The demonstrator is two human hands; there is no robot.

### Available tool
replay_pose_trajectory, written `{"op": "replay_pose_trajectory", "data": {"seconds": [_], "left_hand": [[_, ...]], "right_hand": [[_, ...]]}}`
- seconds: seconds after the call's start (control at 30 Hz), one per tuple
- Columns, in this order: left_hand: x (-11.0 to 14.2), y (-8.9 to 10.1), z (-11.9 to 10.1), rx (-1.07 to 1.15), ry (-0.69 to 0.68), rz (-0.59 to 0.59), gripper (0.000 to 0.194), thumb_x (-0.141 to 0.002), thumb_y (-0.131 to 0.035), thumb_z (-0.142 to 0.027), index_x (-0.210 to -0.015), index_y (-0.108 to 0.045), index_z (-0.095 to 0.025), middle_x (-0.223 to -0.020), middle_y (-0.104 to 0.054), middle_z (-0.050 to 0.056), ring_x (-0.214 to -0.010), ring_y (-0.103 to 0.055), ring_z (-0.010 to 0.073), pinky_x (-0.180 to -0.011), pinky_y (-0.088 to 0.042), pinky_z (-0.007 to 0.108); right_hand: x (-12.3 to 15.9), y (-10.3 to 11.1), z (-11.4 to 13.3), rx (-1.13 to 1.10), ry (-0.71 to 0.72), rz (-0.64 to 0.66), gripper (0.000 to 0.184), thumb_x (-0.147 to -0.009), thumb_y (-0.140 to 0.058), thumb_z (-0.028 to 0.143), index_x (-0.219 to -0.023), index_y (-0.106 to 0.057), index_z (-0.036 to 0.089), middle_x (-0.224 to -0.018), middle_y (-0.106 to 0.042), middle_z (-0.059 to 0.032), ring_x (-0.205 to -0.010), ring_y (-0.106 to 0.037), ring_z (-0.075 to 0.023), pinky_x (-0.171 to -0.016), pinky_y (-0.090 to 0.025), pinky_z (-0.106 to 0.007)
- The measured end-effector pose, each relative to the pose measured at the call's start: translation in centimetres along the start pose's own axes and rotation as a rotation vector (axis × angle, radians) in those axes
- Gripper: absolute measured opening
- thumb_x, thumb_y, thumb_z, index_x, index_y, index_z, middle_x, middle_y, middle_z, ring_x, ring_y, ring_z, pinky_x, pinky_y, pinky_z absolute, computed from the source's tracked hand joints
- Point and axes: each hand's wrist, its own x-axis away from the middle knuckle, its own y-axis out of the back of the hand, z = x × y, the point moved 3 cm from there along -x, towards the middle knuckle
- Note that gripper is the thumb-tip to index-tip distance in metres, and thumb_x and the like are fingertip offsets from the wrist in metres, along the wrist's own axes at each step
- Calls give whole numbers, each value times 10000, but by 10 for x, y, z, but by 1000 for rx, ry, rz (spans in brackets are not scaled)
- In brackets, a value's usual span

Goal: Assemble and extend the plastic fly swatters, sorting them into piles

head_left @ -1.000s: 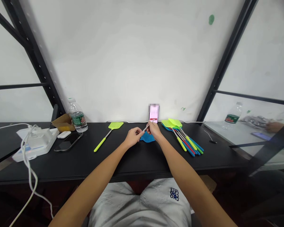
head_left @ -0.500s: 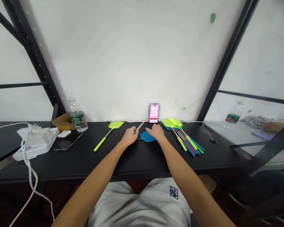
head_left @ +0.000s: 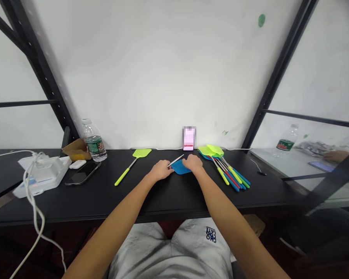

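Observation:
My left hand point(head_left: 162, 170) is closed around a thin silvery metal rod point(head_left: 176, 160), whose free end points up and to the right over the black tabletop. The fingers hide its lower end. Right beside it, my right hand point(head_left: 193, 162) grips the right edge of a blue fly swatter head point(head_left: 180, 167), a flat mesh paddle. The rod passes along the upper left of this paddle; whether they touch I cannot tell. Left of my hands lies a yellow-green fly swatter point(head_left: 129, 171). A pile of fly swatters point(head_left: 227, 170) with yellow, red, blue and green handles lies on the right.
A lit phone point(head_left: 189, 138) leans against the wall. On the left are a water bottle point(head_left: 95, 143), a cardboard box point(head_left: 76, 150), a white case point(head_left: 77, 164), a dark phone point(head_left: 83, 173) and a white power strip point(head_left: 43, 174) with cables. A short black plug point(head_left: 261, 173) lies far right.
My left hand has moved slightly right and a little down, bringing the rod over to the blue swatter head. My right hand stays nearly in place on the paddle.

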Motion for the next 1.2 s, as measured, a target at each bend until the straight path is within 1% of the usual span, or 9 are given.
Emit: {"op": "replay_pose_trajectory", "data": {"seconds": [0.1, 0.2, 0.4, 0.53, 0.73, 0.93, 1.0, 1.07, 1.2], "left_hand": [[-1, -1, 5, 68, 22, 5, 180, -666, -724, -291, -575, -594, -208, -596, -604, 22, -586, -557, 174, -547, -324, 244], [-3, 0, 8, 128, 57, -9, 187, -636, -744, -286, -554, -601, -199, -557, -587, 7, -545, -536, 154, -526, -317, 236], [-3, 1, 5, 317, 44, 15, 259, -674, -711, -366, -579, -567, -172, -528, -529, -23, -509, -477, 108, -502, -329, 220], [0, -2, 1, 558, 104, 82, 342, -699, -696, -463, -660, -518, -174, -464, -409, -69, -417, -374, 69, -429, -281, 203], [1, -3, -5, 876, 174, 73, 421, -686, -739, -492, -715, -445, -193, -434, -282, -116, -360, -252, 25, -375, -164, 174], [-4, -1, -1, 973, 171, -20, 466, -675, -746, -532, -733, -426, -198, -445, -269, -128, -340, -222, 12, -360, -145, 171], [-5, -2, 0, 978, 171, -39, 456, -708, -710, -555, -747, -432, -196, -464, -275, -125, -341, -230, 14, -359, -157, 172], [-5, -2, 0, 971, 172, -51, 433, -776, -623, -587, -767, -450, -191, -484, -285, -118, -340, -235, 17, -358, -164, 173], [-5, -6, 0, 853, 162, -25, 430, -864, -463, -596, -766, -495, -179, -496, -327, -95, -338, -263, 31, -360, -177, 177]], "right_hand": [[-6, -1, -4, -109, 2, -54, 215, -732, -677, 375, -683, -635, 170, -761, -664, -147, -841, -651, -291, -666, -447, -319], [-9, 0, -1, -165, 80, -71, 316, -779, -603, 404, -547, -549, 196, -605, -599, -83, -669, -610, -234, -586, -394, -291], [-9, 5, 4, -401, 182, -232, 407, -785, -575, 496, -513, -501, 202, -521, -508, -7, -545, -484, -148, -519, -326, -255], [-15, 2, 1, -844, 96, -198, 352, -674, -700, 483, -583, -526, 191, -540, -520, 24, -528, -480, -126, -496, -362, -239], [-11, -4, 11, -1364, 5, 64, 280, -646, -758, 319, -830, -615, 164, -722, -664, -17, -614, -607, -156, -531, -478, -258], [14, -18, 33, -1237, 94, 410, 192, -764, -678, 324, -821, -608, 154, -661, -652, -22, -519, -583, -118, -429, -409, -201], [16, -20, 35, -1191, 125, 442, 191, -775, -665, 324, -797, -611, 143, -633, -644, -20, -488, -567, -103, -412, -390, -188], [14, -17, 33, -1202, 122, 364, 195, -782, -658, 327, -773, -604, 140, -623, -642, -18, -469, -556, -95, -399, -380, -184], [1, -3, 20, -1303, 16, 40, 209, -801, -639, 340, -742, -577, 150, -636, -649, -27, -464, -559, -96, -383, -370, -186]]}}
